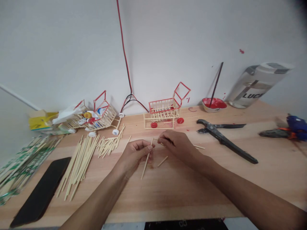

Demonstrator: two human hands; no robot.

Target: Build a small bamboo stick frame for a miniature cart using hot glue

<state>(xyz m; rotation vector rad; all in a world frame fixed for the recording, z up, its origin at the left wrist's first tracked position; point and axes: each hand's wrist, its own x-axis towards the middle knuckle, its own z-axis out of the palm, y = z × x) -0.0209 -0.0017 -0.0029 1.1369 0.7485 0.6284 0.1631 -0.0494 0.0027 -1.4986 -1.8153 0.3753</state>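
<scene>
My left hand (136,152) is curled round a thin wooden stick (145,164) that slants down toward me over the wooden table (182,188). My right hand (176,143) is closed beside it, fingertips pinched at the stick's upper end and on another short stick. A short loose stick piece (162,161) lies on the table between my hands. Just behind them stands a small stick-built cart (165,110) with red rails and red wheels.
A pile of long sticks (78,164) and short cut pieces (109,145) lies left, by a black phone (42,191) and wrappers (19,166). A second cart (96,115) stands back left. Pliers (224,139), a red paint dish (213,104), a can (256,84) and a glue gun (291,127) are right.
</scene>
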